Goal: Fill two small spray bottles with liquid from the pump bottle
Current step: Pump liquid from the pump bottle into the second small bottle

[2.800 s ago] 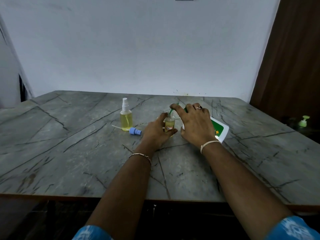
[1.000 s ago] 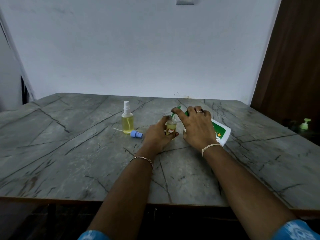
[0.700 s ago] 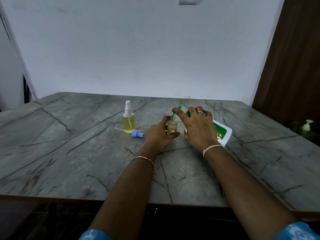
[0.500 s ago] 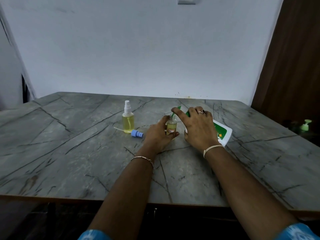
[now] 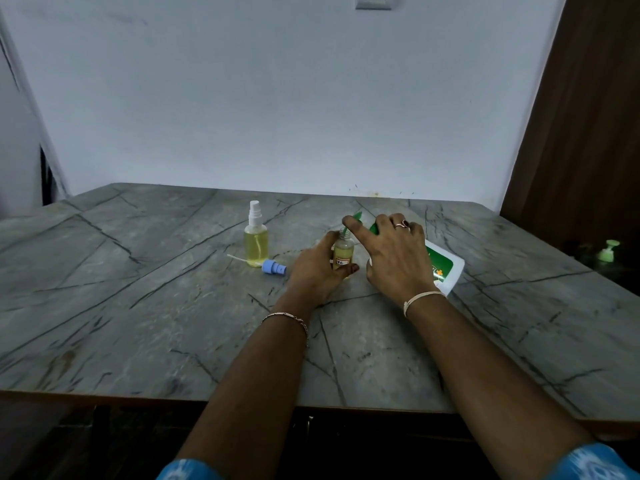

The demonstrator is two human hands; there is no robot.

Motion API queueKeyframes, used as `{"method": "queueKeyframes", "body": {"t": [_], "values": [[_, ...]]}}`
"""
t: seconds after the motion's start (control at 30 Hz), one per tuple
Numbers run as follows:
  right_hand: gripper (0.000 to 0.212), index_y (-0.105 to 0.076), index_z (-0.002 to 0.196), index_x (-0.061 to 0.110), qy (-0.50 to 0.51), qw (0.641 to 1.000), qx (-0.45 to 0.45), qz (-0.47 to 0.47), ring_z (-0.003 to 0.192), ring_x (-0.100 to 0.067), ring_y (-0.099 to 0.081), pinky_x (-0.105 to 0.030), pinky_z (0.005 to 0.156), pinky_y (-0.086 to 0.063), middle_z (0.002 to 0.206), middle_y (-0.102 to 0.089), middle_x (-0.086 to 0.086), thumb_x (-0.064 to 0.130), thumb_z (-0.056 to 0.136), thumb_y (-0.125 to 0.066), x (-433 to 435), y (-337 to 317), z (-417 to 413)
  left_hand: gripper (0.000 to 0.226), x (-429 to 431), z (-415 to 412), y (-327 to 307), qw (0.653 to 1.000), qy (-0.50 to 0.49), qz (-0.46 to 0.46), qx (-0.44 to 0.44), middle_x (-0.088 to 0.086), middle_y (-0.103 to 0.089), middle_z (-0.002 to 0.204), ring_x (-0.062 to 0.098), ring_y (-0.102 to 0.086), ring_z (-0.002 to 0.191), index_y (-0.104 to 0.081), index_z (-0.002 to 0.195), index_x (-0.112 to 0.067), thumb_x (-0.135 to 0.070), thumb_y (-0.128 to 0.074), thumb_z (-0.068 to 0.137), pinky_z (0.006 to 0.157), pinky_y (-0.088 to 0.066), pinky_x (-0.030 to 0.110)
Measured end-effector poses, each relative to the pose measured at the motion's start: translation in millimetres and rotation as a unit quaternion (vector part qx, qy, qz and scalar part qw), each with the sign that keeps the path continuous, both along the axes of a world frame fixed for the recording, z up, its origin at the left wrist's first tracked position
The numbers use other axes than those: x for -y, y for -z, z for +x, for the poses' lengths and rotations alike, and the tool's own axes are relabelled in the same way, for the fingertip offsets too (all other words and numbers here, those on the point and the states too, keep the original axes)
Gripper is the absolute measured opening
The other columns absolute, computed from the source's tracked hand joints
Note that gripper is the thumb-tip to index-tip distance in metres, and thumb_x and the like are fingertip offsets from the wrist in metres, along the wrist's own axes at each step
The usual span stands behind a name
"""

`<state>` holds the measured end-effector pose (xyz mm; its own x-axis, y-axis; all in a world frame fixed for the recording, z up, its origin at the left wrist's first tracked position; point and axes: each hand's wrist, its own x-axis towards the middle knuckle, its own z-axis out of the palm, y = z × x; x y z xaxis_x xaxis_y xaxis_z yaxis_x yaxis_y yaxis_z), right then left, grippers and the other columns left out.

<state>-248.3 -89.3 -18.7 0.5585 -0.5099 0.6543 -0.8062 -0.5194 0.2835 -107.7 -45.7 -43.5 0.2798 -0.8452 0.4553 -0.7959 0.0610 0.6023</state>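
Nothing has shifted: left hand (image 5: 320,268) fingers (image 5: 349,269) grip the clear open bottle (image 5: 343,252) on the veined grey counter (image 5: 138,306); right hand (image 5: 394,258) clasps the tilted white pump bottle (image 5: 445,268), forefinger extended.

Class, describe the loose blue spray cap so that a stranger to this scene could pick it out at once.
Start at the grey marble table, then find the capped spray bottle of yellow liquid standing left of the hands. The blue cap lies on its side at that bottle's base, the only blue thing on the table, with a thin white tube trailing left.

Two small spray bottles (image 5: 256,244) (image 5: 343,253); one pump bottle (image 5: 443,268); one loose blue sprayer cap (image 5: 273,267).
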Motion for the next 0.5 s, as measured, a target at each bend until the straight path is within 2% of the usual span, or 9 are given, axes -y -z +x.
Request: {"method": "queueKeyframes", "body": {"t": [0.13, 0.5], "values": [[0.091, -0.016, 0.147, 0.038, 0.005, 1.000, -0.006, -0.015, 0.103, -0.032, -0.053, -0.045, 0.082, -0.044, 0.108, -0.058, -0.012, 0.023, 0.074, -0.069, 0.0, 1.0, -2.1, 0.065, -0.8, -0.4, -0.1, 1.000, -0.001, -0.005, 0.005, 0.004, -0.067, 0.117, 0.023, -0.062, 0.106, -0.038, 0.136, -0.028, -0.043, -0.069, 0.081, 0.085, -0.048, 0.031], [0.075, -0.026, 0.141, 0.033, 0.002, 1.000, 0.013, 0.020, 0.111, -0.031, -0.048, -0.046, 0.089, -0.039, 0.118, -0.054, -0.011, 0.026, 0.077, -0.065, -1.7, -3.2, 4.0, 0.067, 0.8, 0.6, 1.0, 1.000, -0.006, -0.001, 0.009, 0.004, -0.067, 0.116, 0.024, -0.062, 0.105, -0.038, 0.136, -0.028, -0.045, -0.070, 0.080, 0.087, -0.049, 0.034]]}}
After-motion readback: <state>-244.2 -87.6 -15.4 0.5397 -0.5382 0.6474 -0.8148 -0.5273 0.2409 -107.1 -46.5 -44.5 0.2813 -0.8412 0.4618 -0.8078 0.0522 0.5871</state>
